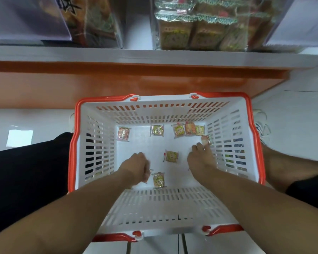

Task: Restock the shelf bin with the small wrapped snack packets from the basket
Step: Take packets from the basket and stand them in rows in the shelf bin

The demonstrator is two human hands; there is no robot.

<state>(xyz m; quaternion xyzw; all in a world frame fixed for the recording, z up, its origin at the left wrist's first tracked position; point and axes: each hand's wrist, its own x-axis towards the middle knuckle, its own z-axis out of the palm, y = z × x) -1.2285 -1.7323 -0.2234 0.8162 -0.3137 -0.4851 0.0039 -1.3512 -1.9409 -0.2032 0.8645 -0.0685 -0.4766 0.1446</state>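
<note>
A white basket with an orange rim stands on the floor below me, with several small wrapped snack packets on its bottom. My left hand is curled into a fist low in the basket, right beside a yellow-green packet. A sliver of wrapper shows at its knuckles; whether anything is inside the fist is hidden. My right hand reaches toward the right wall, fingers spread. One fingertip touches a tilted packet. Another packet lies between my hands. The clear shelf bin above holds bagged snacks.
More packets lie along the basket's far side: a pink one, a green one and a cluster of three. A white shelf edge over an orange base runs just behind the basket. My knees flank the basket.
</note>
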